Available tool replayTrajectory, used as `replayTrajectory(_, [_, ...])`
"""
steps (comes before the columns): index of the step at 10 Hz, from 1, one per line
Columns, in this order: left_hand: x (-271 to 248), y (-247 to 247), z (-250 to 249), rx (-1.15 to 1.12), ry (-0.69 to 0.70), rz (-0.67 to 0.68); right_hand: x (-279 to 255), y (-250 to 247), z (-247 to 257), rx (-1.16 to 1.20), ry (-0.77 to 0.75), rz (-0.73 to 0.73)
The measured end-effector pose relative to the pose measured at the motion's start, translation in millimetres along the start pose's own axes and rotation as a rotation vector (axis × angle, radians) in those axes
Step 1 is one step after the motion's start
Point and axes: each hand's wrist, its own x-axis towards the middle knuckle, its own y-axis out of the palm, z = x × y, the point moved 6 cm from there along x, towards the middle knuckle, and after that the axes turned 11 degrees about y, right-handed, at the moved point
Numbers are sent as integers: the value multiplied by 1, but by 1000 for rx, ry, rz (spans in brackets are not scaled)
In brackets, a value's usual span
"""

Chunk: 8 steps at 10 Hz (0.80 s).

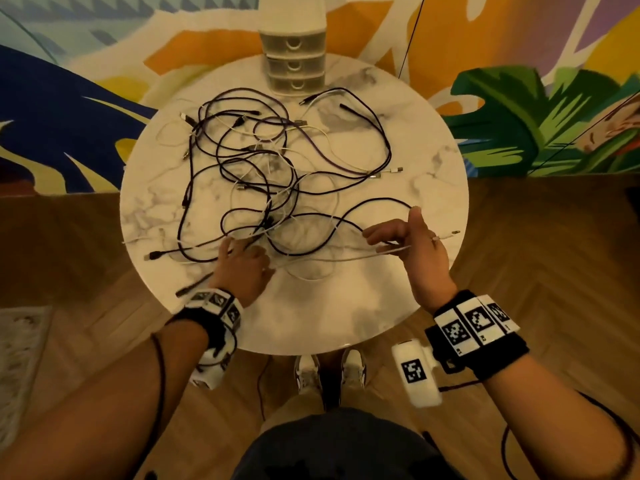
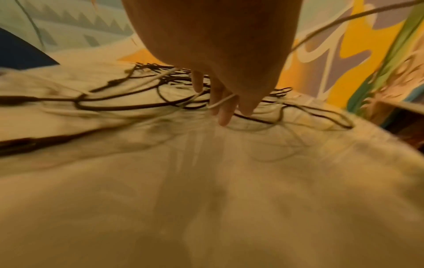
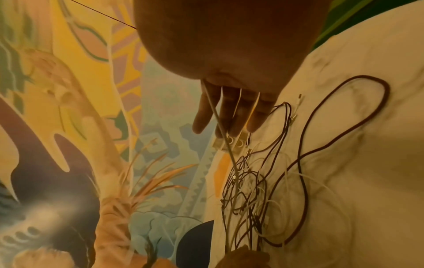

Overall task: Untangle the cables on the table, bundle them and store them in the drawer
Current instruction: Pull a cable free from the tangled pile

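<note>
The cables lay tangled across the middle of the round desk, dark and white strands crossing one another. The drawer unit stood at the far edge, all drawers closed. The left hand rested at the near side of the tangle, its grip pinched on a white cable. That cable ran taut to the right hand, held above the desk with its fingers loosely spread and the cable caught between thumb and palm
</note>
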Motion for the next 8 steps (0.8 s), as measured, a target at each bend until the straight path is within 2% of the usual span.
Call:
replayTrajectory(1, [-9, -28, -36, -85, 53, -227, -1, 0, 5, 3, 33, -6])
replayTrajectory(2, [-17, -64, -79, -271, 160, -298, -3, 9, 16, 105, 55, 50])
replayTrajectory(3, [-21, -108, -114, -539, 237, -374, -7, 20, 32, 83, -18, 67])
replayTrajectory(4, [-27, -169, -130, -635, 296, -654, -11, 29, 37, -31, -83, 102])
replayTrajectory(5, [-15, -202, -133, -628, 277, -690, -22, 40, 39, -105, -69, 236])
replayTrajectory(6, [-2, -205, -149, -559, 367, -588, -24, 34, 28, -322, 45, 220])
replayTrajectory(7, [-1, -200, -164, -680, 467, -557, -27, 24, 21, -417, 111, 203])
replayTrajectory(8, [-1, -199, -166, -931, 435, -496, -30, 17, 18, -496, 172, 245])
